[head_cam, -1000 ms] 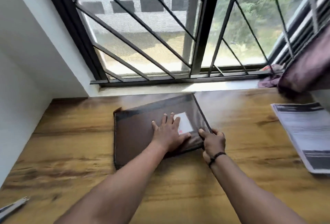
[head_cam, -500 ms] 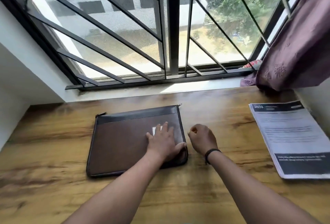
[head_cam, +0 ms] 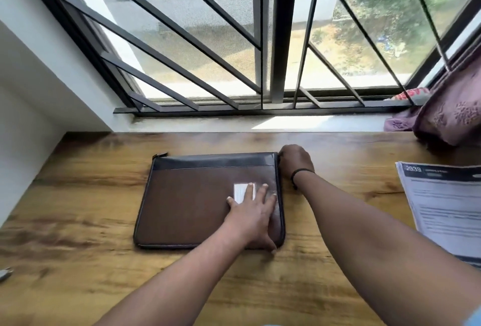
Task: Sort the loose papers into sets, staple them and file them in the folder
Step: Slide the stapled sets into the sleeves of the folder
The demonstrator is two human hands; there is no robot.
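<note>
Grainy brown wooden worktop (head_cam: pixel 78 221) abuts white wall (head_cam: pixel 39 70). Black-framed barred window (head_cam: pixel 273 39) behind, daylight on pale sill (head_cam: pixel 286 122). Purple patterned curtain (head_cam: pixel 453 115) right.

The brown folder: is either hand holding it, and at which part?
The left hand presses flat on the folder near its right edge. The right hand is curled at its far right corner; what it pinches is hidden.

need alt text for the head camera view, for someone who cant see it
A person's left hand presses flat on a closed brown leather zip folder on a wooden desk, while the right hand curls at its far right corner. A stack of printed white papers lies to the right, below a barred window.
</note>
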